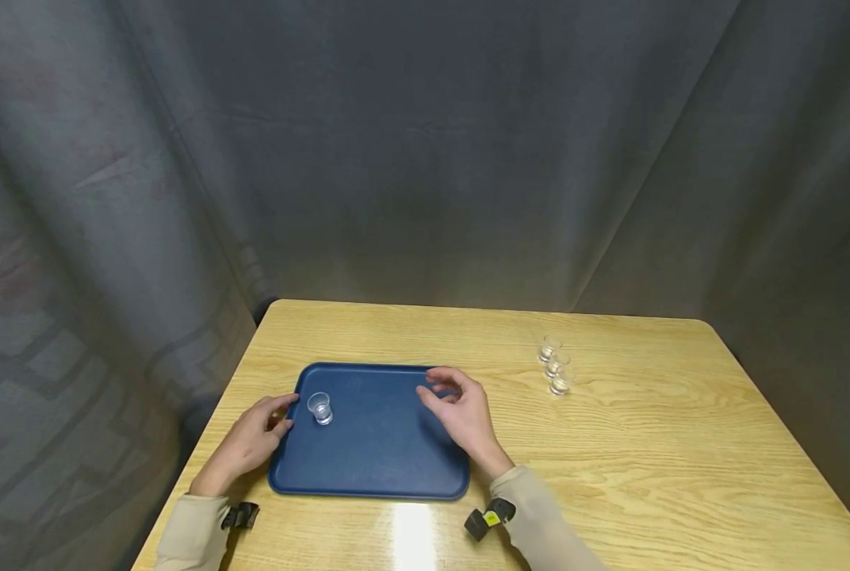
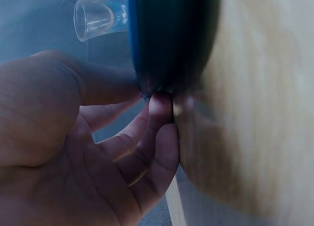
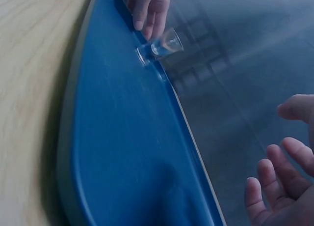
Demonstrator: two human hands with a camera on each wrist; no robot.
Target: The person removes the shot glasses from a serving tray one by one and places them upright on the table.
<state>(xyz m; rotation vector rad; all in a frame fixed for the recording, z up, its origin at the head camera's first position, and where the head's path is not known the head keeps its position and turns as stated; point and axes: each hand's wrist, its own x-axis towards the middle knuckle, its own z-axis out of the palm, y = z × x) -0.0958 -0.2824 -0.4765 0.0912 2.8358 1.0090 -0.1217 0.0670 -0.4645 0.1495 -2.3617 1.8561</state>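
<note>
A dark blue tray (image 1: 375, 444) lies on the wooden table. Upright on its left part stands a small clear shot glass (image 1: 320, 409), which also shows sideways in the left wrist view. My left hand (image 1: 257, 436) pinches the tray's left rim; in the left wrist view its thumb is at the rim's inner side and the curled fingertips are at the rim's underside near the tabletop. Over the tray's right side hovers my right hand (image 1: 461, 408), fingers spread and loosely bent, with nothing in them.
Three clear shot glasses stand close together in a slanted row right of the tray, the front one (image 1: 560, 384) nearest me. A grey curtain (image 1: 425, 159) hangs behind the table (image 1: 668, 444) and along its sides.
</note>
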